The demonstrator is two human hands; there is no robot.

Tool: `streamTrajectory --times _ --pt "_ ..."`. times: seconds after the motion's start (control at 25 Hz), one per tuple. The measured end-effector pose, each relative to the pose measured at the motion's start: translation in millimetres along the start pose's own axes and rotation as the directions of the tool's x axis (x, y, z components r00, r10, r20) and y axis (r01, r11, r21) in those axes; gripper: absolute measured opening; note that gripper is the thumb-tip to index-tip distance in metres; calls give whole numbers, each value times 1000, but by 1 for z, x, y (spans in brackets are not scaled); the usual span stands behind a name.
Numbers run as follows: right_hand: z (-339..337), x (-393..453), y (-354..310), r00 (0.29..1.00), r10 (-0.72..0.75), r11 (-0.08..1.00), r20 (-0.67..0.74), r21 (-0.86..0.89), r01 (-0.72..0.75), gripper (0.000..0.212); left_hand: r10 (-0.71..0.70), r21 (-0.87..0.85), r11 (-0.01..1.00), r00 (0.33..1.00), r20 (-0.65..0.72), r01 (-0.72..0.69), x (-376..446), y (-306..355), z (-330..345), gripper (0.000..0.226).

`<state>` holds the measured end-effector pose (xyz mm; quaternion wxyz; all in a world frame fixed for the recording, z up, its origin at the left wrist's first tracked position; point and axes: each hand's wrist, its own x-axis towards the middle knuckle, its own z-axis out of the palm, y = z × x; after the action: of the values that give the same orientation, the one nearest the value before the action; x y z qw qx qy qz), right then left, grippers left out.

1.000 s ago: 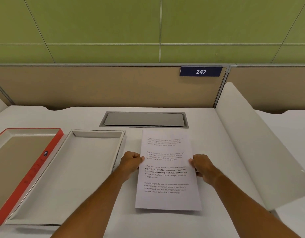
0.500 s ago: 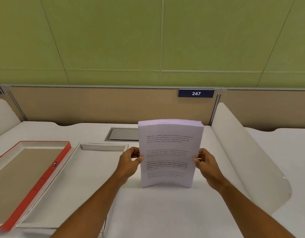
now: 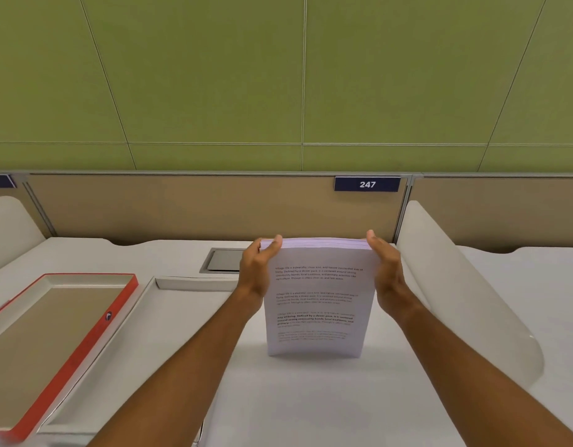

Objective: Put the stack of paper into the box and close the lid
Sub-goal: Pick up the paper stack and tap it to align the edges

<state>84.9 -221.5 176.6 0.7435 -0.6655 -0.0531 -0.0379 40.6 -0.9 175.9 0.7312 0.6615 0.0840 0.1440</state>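
A stack of printed white paper (image 3: 317, 301) stands upright on its bottom edge on the white desk, its printed face toward me. My left hand (image 3: 257, 269) grips its upper left edge, thumb over the top corner. My right hand (image 3: 386, 269) presses flat against the upper right edge. To the left lies the open white box (image 3: 143, 321), its inside bare, partly hidden by my left forearm. Further left lies the red-rimmed lid (image 3: 85, 346), inside up.
A grey cable hatch (image 3: 222, 260) is set in the desk behind the paper. A curved white divider (image 3: 465, 285) rises on the right, another at the far left. A tan partition with a "247" plate (image 3: 367, 184) closes off the back.
The paper went from lying flat on the desk to standing on its bottom edge. Both hands then slid up from its middle sides to its top corners.
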Motion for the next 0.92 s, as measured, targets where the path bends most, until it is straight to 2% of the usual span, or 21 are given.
streamTrajectory --times 0.04,0.12,0.24,0.36,0.44,0.52,0.64,0.72,0.8,0.84,0.92 --pt "2 4 -1 999 30 999 -24 -10 -30 73 -24 -19 1000 999 -31 23 2 3 3 47" --pt "4 9 -2 991 80 996 -103 -27 -83 73 -95 -28 995 988 -119 93 6 7 9 46" --pt "8 13 -3 968 113 990 -224 -55 -128 36 -142 43 986 954 -264 159 12 9 16 41" --pt "11 16 -3 960 110 989 -257 -65 -131 27 -133 31 988 946 -294 149 15 8 19 31" --pt "7 14 -1 971 75 993 -227 -69 -93 37 -115 49 990 963 -245 130 17 7 14 34" --pt "4 10 4 983 80 996 -165 -22 -85 51 -125 -18 992 987 -104 124 17 4 8 45" --pt "2 6 13 993 105 994 -45 2 -105 58 -77 -142 986 993 91 90 14 -2 2 65" --pt "-7 7 20 996 47 998 75 -35 -44 60 -5 -143 989 991 134 25 14 -9 -6 63" --pt "-25 6 30 987 -4 998 163 -58 14 39 53 -56 997 988 146 -45 11 -17 -20 43" --pt "-37 4 37 983 -1 996 185 -89 18 29 65 34 997 987 148 -70 9 -23 -29 35" --pt "-54 0 51 978 25 968 206 -249 28 22 69 278 955 989 128 -102 3 -35 -41 27"
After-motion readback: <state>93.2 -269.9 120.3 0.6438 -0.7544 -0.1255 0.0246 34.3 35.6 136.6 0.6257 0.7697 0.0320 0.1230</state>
